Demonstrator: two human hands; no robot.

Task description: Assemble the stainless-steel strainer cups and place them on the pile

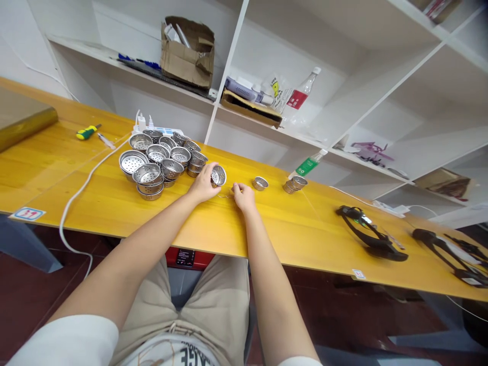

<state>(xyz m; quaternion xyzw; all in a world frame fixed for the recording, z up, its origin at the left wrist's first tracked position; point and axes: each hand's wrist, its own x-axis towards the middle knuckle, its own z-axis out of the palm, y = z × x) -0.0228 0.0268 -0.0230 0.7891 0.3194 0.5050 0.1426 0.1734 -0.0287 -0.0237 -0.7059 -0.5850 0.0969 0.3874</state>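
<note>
Left hand (pixel 204 186) holds one perforated metal cup (pixel 218 176) by its side, over the yellow table (pixel 217 229), leaving the mouth uncovered.
The cup is tilted toward the person, probably so that its inside is easy to see. Right hand (pixel 244 197) is near it with fingers bent narrow; whether they pinch the thin wire (pixel 224 196) between the hands, I cannot tell. Rightward stand a single cup (pixel 260 183) and a short stack (pixel 295 184), well apart from the cup cluster (pixel 157 153) at left, perhaps piled to save space.
</note>
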